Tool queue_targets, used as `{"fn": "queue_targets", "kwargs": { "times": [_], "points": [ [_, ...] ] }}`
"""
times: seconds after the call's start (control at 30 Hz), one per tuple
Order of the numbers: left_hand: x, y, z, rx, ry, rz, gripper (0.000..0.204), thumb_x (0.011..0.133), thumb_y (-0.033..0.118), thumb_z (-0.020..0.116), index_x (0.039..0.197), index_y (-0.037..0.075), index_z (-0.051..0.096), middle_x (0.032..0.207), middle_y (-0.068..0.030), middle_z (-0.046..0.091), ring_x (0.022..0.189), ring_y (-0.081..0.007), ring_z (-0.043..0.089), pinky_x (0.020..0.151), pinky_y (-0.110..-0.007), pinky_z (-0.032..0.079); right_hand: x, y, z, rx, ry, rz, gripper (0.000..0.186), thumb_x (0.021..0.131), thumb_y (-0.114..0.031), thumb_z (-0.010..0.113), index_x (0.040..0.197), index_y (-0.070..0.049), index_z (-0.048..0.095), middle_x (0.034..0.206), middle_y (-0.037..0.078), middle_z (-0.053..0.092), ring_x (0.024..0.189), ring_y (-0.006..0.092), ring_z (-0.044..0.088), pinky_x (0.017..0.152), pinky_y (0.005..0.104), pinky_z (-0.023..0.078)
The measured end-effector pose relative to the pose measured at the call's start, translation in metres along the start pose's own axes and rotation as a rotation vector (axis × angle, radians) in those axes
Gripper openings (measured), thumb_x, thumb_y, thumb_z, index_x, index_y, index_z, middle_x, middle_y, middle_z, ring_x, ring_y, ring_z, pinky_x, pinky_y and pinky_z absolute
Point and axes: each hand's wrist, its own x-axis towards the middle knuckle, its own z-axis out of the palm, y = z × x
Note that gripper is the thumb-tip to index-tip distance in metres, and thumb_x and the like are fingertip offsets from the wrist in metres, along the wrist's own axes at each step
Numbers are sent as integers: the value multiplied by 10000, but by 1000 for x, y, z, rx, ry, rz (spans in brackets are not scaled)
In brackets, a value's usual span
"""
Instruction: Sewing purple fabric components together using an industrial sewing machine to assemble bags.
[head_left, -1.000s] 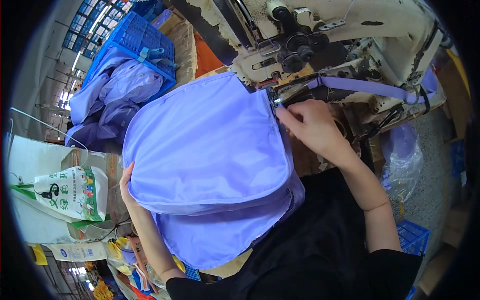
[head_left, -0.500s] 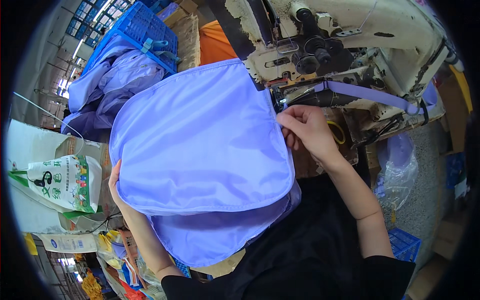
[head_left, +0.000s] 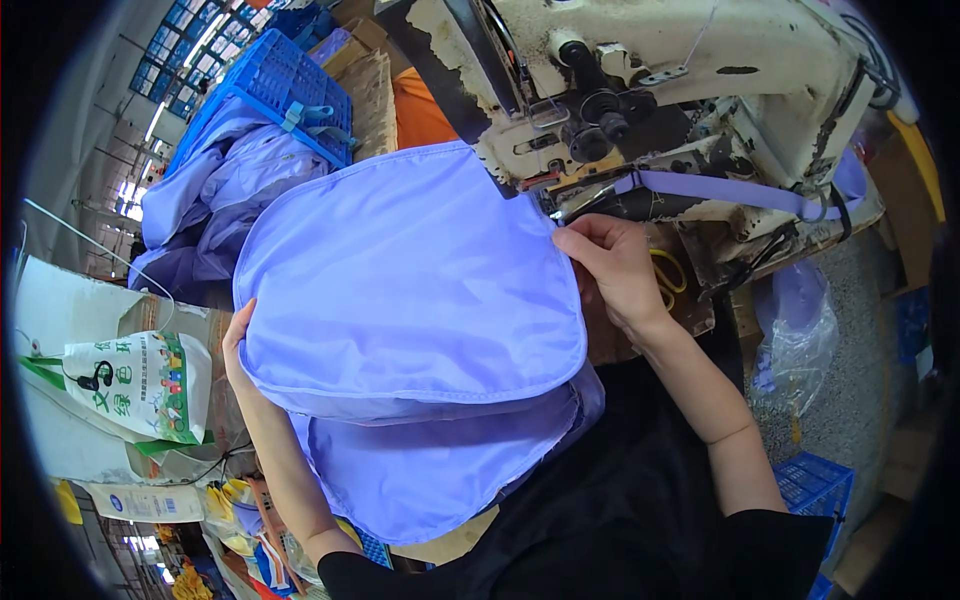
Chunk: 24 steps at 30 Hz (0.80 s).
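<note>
Behind the sewing machine (head_left: 690, 90), a blue crate (head_left: 275, 85) holds lilac cloth; both hands grip the lilac panel (head_left: 410, 280).

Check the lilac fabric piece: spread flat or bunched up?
Spread flat: the lilac fabric piece lies smooth between the left hand and right hand at the sewing machine.

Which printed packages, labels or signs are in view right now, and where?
Printed bag: left of the lilac fabric panel, beside the left hand; white pouch, green band, small coloured pictures.
Flat packet: below that bag, lower left; pale, with a small round blue mark.
No screens or signs visible.
</note>
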Motion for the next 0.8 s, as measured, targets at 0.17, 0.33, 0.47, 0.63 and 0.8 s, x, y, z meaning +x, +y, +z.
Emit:
{"fn": "queue_targets", "kwargs": {
  "times": [0.17, 0.33, 0.47, 0.63, 0.8],
  "points": [
    [-15, 7, 15, 60, -18, -31, 195, 901, 111, 580, 1049, 22, 671, 1037, -102, 683, 775, -184, 657, 694, -238, 527, -2, 3, 3, -82, 12, -99, 135, 885, -98, 666, 799, 5, 679, 625, 4, 608, 509, 60, 508, 472, 178, 381],
    [-27, 2, 40, 200, 153, 134, 220, 880, 116, 603, 1072, 19, 647, 987, -96, 667, 787, -176, 640, 720, -241, 520, 0, 5, 0, -372, 34, -340, 116, 868, -71, 672, 794, 18, 683, 641, 1, 616, 547, 47, 493, 523, 180, 392],
    [-16, 1, 51, 265, 157, 193, 284, 870, 132, 618, 1128, 12, 623, 978, -97, 652, 825, -172, 628, 755, -245, 508, 4, 8, -2, -340, 63, -361, 116, 862, -67, 675, 796, 28, 689, 656, 0, 624, 576, 43, 487, 548, 180, 394],
    [-2, 15, 54, 276, 109, 197, 313, 865, 137, 624, 1148, 4, 623, 1001, -104, 651, 855, -168, 617, 793, -246, 493, 7, 14, 2, -207, 120, -262, 116, 865, -69, 670, 805, 27, 694, 653, 0, 622, 573, 45, 491, 546, 178, 396],
    [-2, 43, 80, 431, 158, 233, 367, 845, 188, 653, 1158, -5, 637, 1032, -125, 655, 857, -179, 610, 808, -245, 479, 9, 15, 6, -189, 150, -283, 127, 877, -82, 661, 829, 31, 696, 657, 12, 628, 575, 47, 495, 543, 180, 394]
  ]
}}
